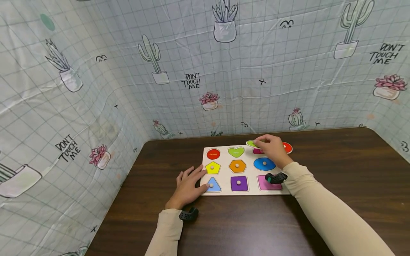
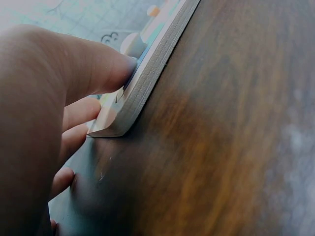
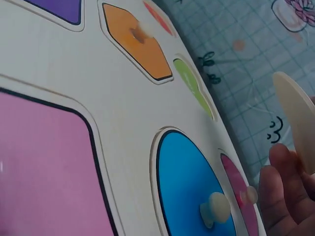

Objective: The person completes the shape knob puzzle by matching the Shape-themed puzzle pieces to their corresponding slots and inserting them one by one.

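A white wooden shape puzzle board lies on the table, with coloured shapes in three rows. My right hand pinches a thin green puzzle piece with a pale wooden rim above the board's back edge; fingers hide much of its outline. In the right wrist view its bare wooden side shows. Beside that hand is a red rounded piece, partly covered by it. My left hand rests at the board's left edge, its thumb on the corner by the knobbed blue triangle and its fingers spread.
The recesses for the red circle and green heart show printed bottoms without knobs. Knobbed pieces include a yellow pentagon, orange hexagon, blue oval and purple square. Patterned cloth hangs behind the brown table.
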### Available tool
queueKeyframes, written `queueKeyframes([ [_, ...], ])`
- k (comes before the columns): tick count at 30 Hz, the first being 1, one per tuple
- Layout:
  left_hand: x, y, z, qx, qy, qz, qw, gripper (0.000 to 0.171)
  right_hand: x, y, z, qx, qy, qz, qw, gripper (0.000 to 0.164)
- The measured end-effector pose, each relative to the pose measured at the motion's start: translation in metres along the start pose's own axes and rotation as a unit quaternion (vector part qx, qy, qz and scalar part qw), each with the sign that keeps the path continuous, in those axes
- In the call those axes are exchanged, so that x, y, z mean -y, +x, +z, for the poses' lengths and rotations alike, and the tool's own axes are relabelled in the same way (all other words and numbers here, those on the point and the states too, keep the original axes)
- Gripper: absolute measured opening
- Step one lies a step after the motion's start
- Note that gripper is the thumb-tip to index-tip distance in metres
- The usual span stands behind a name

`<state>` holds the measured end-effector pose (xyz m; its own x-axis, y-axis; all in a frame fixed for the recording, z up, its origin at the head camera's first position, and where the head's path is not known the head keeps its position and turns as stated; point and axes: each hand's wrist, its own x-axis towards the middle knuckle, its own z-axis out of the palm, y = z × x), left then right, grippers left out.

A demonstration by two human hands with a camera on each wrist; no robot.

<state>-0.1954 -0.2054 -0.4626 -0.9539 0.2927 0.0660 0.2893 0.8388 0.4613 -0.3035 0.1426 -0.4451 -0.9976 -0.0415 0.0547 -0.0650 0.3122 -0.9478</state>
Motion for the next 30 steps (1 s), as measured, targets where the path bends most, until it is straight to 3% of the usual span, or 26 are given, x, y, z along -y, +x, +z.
queueKeyframes([
  [6, 0.0, 0.0, 0.001, -0.002, -0.002, -0.008, 1.0, 0.06, 0.001, 0.005, 0.008, 0.006, -0.025, -0.007, 1.0, 0.036],
  [17, 0.001, 0.0, 0.0, 0.001, 0.0, -0.002, 1.0, 0.061, 0.007, 0.003, 0.025, 0.014, -0.142, -0.045, 0.989, 0.023],
  [30, 0.002, 0.001, -0.001, -0.004, -0.007, 0.007, 0.9999, 0.059, 0.008, 0.009, 0.032, 0.016, -0.144, -0.044, 0.988, 0.023],
])
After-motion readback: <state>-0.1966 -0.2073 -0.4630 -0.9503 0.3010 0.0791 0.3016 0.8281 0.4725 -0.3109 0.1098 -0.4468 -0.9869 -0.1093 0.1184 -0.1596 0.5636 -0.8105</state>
